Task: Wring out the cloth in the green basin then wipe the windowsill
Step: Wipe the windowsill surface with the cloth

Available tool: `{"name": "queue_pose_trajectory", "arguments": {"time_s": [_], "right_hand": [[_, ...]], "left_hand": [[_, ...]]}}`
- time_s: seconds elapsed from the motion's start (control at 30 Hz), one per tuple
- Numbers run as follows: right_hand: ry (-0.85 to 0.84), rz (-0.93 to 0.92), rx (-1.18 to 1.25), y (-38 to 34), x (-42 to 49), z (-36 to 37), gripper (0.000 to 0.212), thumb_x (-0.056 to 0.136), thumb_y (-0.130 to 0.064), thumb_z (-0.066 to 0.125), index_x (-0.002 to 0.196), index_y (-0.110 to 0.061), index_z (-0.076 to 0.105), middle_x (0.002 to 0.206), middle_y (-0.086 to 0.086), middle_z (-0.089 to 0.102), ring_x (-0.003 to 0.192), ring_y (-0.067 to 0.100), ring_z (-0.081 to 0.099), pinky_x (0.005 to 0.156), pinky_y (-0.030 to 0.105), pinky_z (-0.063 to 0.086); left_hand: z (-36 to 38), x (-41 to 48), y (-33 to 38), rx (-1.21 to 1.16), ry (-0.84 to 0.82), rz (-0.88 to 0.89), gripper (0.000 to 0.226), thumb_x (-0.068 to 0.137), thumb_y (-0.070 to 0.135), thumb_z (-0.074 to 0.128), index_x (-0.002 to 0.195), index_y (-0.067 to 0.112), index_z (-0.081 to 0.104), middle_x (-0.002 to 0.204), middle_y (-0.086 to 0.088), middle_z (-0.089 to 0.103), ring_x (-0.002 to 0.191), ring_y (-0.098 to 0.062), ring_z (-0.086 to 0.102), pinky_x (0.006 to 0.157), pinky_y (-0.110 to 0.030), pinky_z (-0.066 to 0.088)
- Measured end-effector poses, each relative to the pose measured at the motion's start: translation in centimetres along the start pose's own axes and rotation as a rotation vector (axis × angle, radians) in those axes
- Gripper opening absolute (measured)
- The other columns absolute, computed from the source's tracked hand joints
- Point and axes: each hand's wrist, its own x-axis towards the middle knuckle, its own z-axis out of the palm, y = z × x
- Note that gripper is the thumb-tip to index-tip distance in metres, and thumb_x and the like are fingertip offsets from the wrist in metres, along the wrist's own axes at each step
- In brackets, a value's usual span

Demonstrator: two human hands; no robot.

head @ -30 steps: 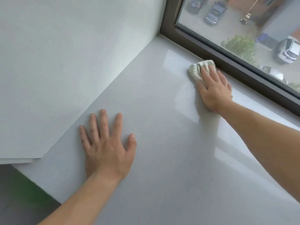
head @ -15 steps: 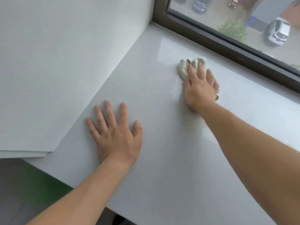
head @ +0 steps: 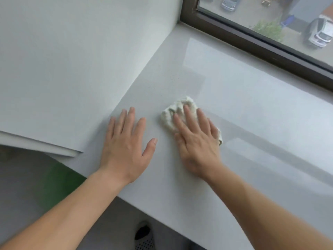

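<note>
A crumpled white cloth point(head: 173, 113) lies on the pale grey windowsill point(head: 243, 109), near its middle. My right hand point(head: 197, 141) presses flat on the cloth, fingers spread over it, and most of the cloth is hidden beneath the palm. My left hand point(head: 126, 141) rests flat on the sill just left of the cloth, fingers apart, holding nothing. Part of the green basin point(head: 59, 181) shows below the sill's front edge at the lower left, blurred.
A white wall point(head: 72, 60) bounds the sill on the left. The dark window frame point(head: 252, 38) runs along the back, with parked cars outside. A foot in a dark and white shoe point(head: 145, 235) stands on the floor below the sill's front edge.
My right hand has dragged the cloth from beside the window frame back toward me and to the left, close to my left hand. The left hand stayed flat on the sill.
</note>
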Motion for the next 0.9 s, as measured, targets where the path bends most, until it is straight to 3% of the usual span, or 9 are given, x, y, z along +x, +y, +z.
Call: {"name": "queue_pose_trajectory", "arguments": {"time_s": [0.1,0.2,0.27,0.3,0.37,0.47,0.53,0.7,0.9], "right_hand": [[-0.061,-0.205,-0.056,1.4,-1.8,-0.5,0.052,0.104,-0.05,0.028,0.154,-0.049,0.015,0.166,-0.019,0.001,0.154,0.021,0.001,0.121,0.039,0.003],[0.011,0.096,-0.029,4.1,2.4,-1.3,0.05,0.104,-0.049,0.024,0.154,-0.049,0.017,0.166,-0.018,0.002,0.154,0.02,0.001,0.121,0.039,0.002],[0.048,0.334,0.043,3.1,4.2,-1.2,0.051,0.104,-0.046,0.021,0.155,-0.046,0.016,0.167,-0.016,-0.001,0.154,0.02,-0.003,0.122,0.041,0.0],[0.057,0.355,0.047,1.5,4.0,-0.9,0.052,0.104,-0.044,0.023,0.155,-0.045,0.016,0.167,-0.014,-0.002,0.154,0.022,-0.004,0.122,0.043,0.0],[0.048,0.192,0.01,-1.9,0.5,0.4,0.054,0.103,-0.042,0.03,0.156,-0.045,0.017,0.168,-0.013,0.0,0.154,0.024,-0.003,0.122,0.044,0.002],[-0.044,-0.182,-0.038,-3.6,-6.5,1.1,0.053,0.103,-0.044,0.034,0.155,-0.045,0.022,0.167,-0.014,0.007,0.155,0.024,0.003,0.122,0.043,0.007],[-0.084,-0.239,-0.068,-1.7,-6.1,0.8,0.052,0.103,-0.046,0.031,0.154,-0.046,0.023,0.166,-0.015,0.008,0.155,0.022,0.005,0.121,0.043,0.008],[-0.028,0.177,0.031,-3.1,-0.3,0.3,0.052,0.105,-0.043,0.025,0.155,-0.046,0.013,0.167,-0.015,-0.004,0.153,0.02,-0.009,0.121,0.039,-0.006],[-0.192,-0.363,-0.126,-2.4,-10.4,0.7,0.052,0.106,-0.045,0.026,0.157,-0.044,0.013,0.167,-0.015,0.0,0.155,0.022,-0.005,0.122,0.044,0.003]], "left_hand": [[0.4,-1.7,-1.6,0.099,-0.066,0.055,0.071,0.097,0.061,0.014,0.156,0.024,0.025,0.166,-0.012,0.009,0.153,-0.032,0.001,0.121,-0.056,0.0],[0.7,-2.1,-2.0,0.099,-0.089,0.065,0.074,0.095,0.065,0.0,0.158,0.029,0.008,0.167,-0.007,-0.006,0.152,-0.026,-0.014,0.121,-0.055,-0.004],[0.7,-2.1,-2.0,0.028,-0.067,0.064,0.075,0.094,0.066,0.0,0.158,0.028,0.009,0.167,-0.005,-0.006,0.152,-0.023,-0.016,0.121,-0.053,-0.008],[0.7,-2.1,-2.1,-0.029,-0.04,0.068,0.075,0.095,0.065,0.003,0.158,0.025,0.014,0.167,-0.005,-0.002,0.152,-0.022,-0.014,0.122,-0.052,-0.008],[0.6,-2.2,-2.3,-0.156,0.016,0.066,0.072,0.097,0.06,0.015,0.155,0.017,0.025,0.166,-0.007,0.011,0.154,-0.02,-0.003,0.122,-0.051,-0.005],[0.4,-2.7,-2.7,-0.228,0.115,0.071,0.06,0.098,0.047,0.032,0.14,0.008,0.048,0.154,-0.015,0.039,0.147,-0.028,0.028,0.122,-0.053,0.009],[0.5,-3.8,-3.0,-0.154,0.163,0.083,0.051,0.097,0.039,0.036,0.13,0.006,0.057,0.145,-0.018,0.049,0.138,-0.034,0.04,0.12,-0.053,0.017],[1.2,-6.4,-4.0,-0.094,0.114,0.036,0.056,0.099,0.043,0.03,0.141,0.012,0.05,0.157,-0.016,0.034,0.148,-0.033,0.024,0.122,-0.052,0.013],[0.8,-7.1,-5.6,-0.281,0.081,0.104,0.068,0.101,0.054,0.017,0.153,0.014,0.034,0.164,-0.005,0.022,0.153,-0.016,0.008,0.124,-0.046,0.006]]}}
